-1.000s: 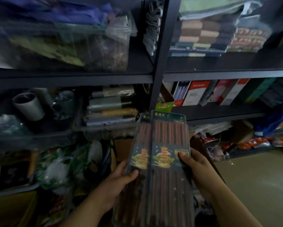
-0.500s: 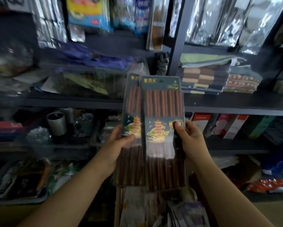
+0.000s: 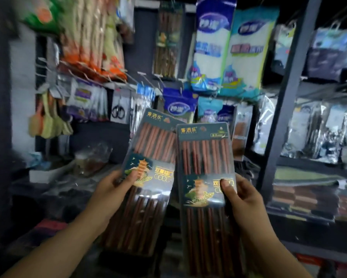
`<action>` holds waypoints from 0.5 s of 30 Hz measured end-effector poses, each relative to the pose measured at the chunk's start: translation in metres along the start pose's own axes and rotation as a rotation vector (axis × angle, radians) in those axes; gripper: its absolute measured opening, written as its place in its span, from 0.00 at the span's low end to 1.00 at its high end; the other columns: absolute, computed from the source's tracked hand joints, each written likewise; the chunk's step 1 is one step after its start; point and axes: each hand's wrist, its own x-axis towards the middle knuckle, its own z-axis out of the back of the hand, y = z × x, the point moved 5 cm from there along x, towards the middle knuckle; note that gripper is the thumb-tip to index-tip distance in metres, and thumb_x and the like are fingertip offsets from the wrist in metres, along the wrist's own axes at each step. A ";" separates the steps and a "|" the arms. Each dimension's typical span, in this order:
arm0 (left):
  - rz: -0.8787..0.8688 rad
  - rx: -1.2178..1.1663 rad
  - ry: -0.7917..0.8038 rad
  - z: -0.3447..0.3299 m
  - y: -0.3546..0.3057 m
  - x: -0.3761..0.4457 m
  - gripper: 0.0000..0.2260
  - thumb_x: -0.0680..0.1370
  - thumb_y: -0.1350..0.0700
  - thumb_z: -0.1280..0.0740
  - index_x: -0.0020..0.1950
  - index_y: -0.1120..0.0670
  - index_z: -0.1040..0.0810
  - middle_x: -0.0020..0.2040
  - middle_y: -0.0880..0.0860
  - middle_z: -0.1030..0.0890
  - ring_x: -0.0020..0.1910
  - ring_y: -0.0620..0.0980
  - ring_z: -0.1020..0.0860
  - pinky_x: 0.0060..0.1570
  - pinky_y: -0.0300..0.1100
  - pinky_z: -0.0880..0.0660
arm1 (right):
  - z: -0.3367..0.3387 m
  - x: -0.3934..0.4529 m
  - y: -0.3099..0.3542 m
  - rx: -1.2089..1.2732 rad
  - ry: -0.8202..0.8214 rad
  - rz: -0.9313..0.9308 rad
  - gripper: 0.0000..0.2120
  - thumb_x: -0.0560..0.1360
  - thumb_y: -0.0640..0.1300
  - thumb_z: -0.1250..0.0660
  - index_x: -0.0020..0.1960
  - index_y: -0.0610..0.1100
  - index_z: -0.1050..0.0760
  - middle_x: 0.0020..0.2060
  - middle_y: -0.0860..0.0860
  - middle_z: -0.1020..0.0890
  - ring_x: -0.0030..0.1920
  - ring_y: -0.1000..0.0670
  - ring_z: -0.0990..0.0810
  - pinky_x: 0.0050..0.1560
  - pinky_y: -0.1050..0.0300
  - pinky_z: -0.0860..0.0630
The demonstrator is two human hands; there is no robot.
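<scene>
Held up before the peg hooks [image 3: 143,74], the left chopstick pack [image 3: 155,146], pinched by the left hand [image 3: 108,190], and the right chopstick pack [image 3: 204,157], pinched by the right hand [image 3: 243,199], overlap, so the glossy film could slip from either thumb grip.

Two chopstick packs [image 3: 205,189] — upright, overlapping, reddish-brown sticks

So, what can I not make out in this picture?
Head view.
The left pack: right edge hidden behind the right pack.
The right pack: lower end cut off by the bottom edge.
The left hand and right hand: fingers hidden behind the packs.
The hanging packets: blurred by motion, labels unreadable.
</scene>
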 end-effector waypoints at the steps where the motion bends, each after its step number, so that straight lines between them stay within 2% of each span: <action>1: -0.022 0.010 -0.010 0.011 -0.007 0.014 0.04 0.77 0.51 0.33 0.43 0.49 0.21 0.38 0.42 0.17 0.45 0.42 0.21 0.44 0.35 0.28 | -0.009 0.011 0.008 -0.010 -0.006 0.027 0.17 0.71 0.55 0.32 0.58 0.51 0.22 0.45 0.52 0.14 0.45 0.49 0.16 0.43 0.53 0.20; 2: -0.041 0.019 -0.020 0.022 -0.014 0.029 0.04 0.77 0.50 0.33 0.43 0.48 0.21 0.37 0.41 0.17 0.45 0.40 0.22 0.44 0.35 0.28 | -0.017 0.022 0.017 -0.015 -0.016 0.049 0.15 0.73 0.52 0.32 0.58 0.49 0.22 0.44 0.53 0.14 0.44 0.50 0.16 0.39 0.59 0.22; 4: -0.098 0.047 -0.027 0.043 -0.034 0.057 0.05 0.76 0.48 0.34 0.44 0.48 0.21 0.38 0.40 0.17 0.46 0.40 0.22 0.47 0.37 0.27 | -0.034 0.045 0.036 -0.016 -0.038 0.095 0.14 0.74 0.50 0.32 0.58 0.48 0.22 0.45 0.52 0.14 0.45 0.51 0.16 0.41 0.62 0.24; 6: -0.153 0.074 -0.028 0.062 -0.053 0.087 0.06 0.76 0.46 0.35 0.44 0.46 0.21 0.43 0.41 0.18 0.48 0.41 0.22 0.49 0.41 0.28 | -0.053 0.070 0.054 -0.013 -0.052 0.154 0.21 0.73 0.54 0.32 0.63 0.47 0.24 0.49 0.51 0.16 0.46 0.52 0.19 0.47 0.60 0.26; 8: -0.181 0.068 -0.023 0.079 -0.069 0.122 0.08 0.74 0.42 0.35 0.47 0.45 0.22 0.48 0.43 0.20 0.51 0.45 0.23 0.56 0.44 0.29 | -0.073 0.094 0.073 0.014 -0.068 0.178 0.25 0.73 0.56 0.32 0.66 0.45 0.27 0.45 0.53 0.20 0.40 0.58 0.26 0.42 0.64 0.30; 11: -0.186 0.033 -0.006 0.098 -0.089 0.175 0.24 0.71 0.34 0.34 0.58 0.49 0.21 0.55 0.52 0.19 0.55 0.55 0.22 0.63 0.58 0.29 | -0.103 0.128 0.099 0.036 -0.085 0.208 0.17 0.76 0.50 0.33 0.63 0.45 0.27 0.36 0.57 0.24 0.29 0.62 0.28 0.28 0.69 0.31; 13: -0.192 -0.009 0.007 0.104 -0.102 0.207 0.20 0.74 0.37 0.35 0.57 0.50 0.22 0.53 0.53 0.19 0.54 0.57 0.21 0.61 0.60 0.28 | -0.120 0.147 0.117 0.041 -0.124 0.230 0.11 0.77 0.47 0.34 0.58 0.47 0.27 0.34 0.56 0.21 0.25 0.62 0.25 0.25 0.70 0.31; 15: -0.212 -0.032 0.011 0.107 -0.113 0.238 0.15 0.78 0.43 0.36 0.56 0.53 0.23 0.52 0.53 0.20 0.55 0.57 0.22 0.61 0.55 0.28 | -0.137 0.169 0.130 0.062 -0.169 0.231 0.08 0.77 0.48 0.33 0.54 0.49 0.28 0.37 0.53 0.20 0.26 0.58 0.23 0.26 0.66 0.30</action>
